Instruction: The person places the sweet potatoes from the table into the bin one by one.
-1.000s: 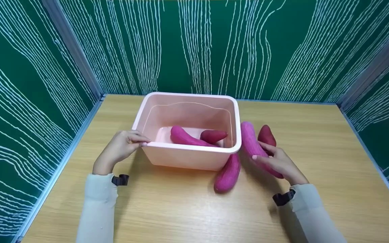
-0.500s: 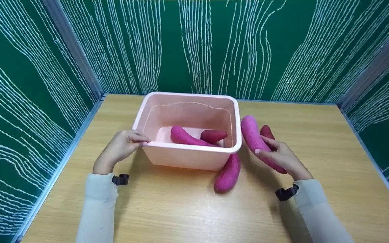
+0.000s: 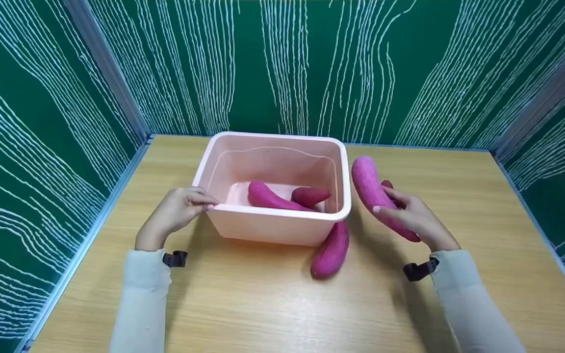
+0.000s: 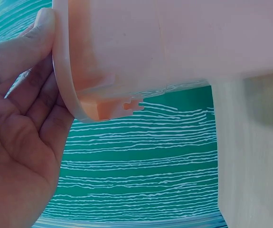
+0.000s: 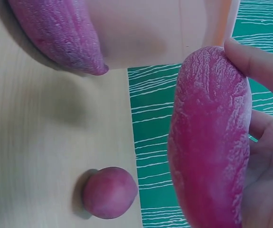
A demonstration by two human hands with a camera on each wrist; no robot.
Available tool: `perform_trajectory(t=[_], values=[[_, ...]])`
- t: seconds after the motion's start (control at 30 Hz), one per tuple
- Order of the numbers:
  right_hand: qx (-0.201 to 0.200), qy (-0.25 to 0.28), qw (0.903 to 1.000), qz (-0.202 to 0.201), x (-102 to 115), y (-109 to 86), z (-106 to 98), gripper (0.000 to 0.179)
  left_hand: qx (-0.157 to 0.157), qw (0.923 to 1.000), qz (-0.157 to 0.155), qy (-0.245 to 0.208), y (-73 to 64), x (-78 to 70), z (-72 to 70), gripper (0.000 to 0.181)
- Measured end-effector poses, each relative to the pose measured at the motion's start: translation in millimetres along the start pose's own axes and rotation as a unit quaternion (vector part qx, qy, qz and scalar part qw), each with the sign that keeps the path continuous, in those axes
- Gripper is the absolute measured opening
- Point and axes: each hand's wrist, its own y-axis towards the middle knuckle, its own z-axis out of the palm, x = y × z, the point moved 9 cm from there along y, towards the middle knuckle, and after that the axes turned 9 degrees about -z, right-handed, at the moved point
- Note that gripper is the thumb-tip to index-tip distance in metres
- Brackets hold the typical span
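Presently, a long pink vegetable (image 3: 372, 190) is being gripped between thumb and fingers by the right hand (image 3: 415, 219), right of the bin (image 3: 268, 228), whose near-left rim (image 3: 236, 210) is being pinched by the left hand (image 3: 178, 211). Slipping is probably being best prevented by firm, even pressure without squeezing.

The left hand (image 4: 24, 128) grips the rim (image 4: 61, 57) of a pink bin (image 4: 183, 38), thumb against its edge, the other fingers bent at it below the thumb. The bin's wall fills the upper part of the view, marked with small dark specks. Beneath lies a green wall (image 4: 141, 164) with wavy white lines; the pale bench (image 4: 252, 161), partly shadowed, lies at right.
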Motion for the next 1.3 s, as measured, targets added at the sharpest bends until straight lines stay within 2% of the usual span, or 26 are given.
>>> perform_trajectory(t=[0.53, 0.63, 0.83, 1.3], values=[[0.004, 0.006, 0.9999, -0.013, 22, 4.6, -12, 0.09, 0.009, 0.9995, -0.03, -0.009, 2.6, 4.7, 1.2, 0.021], [0.006, 0.013, 0.9997, -0.019, 26, 6.3, -14, 0.088, 0.009, 0.9997, -0.022, -0.011, 2.4, 3.6, 1.0, 0.021], [0.01, 0.015, 0.9991, -0.038, 37, 11.0, -15, 0.084, -0.002, 0.9998, 0.017, -0.008, -0.3, -2.1, -0.5, 0.019], [0.018, 0.026, 0.999, -0.031, 58, 21.3, -12, 0.089, 0.004, 0.9999, 0.002, -0.009, 0.4, 0.6, 0.9, 0.02]])
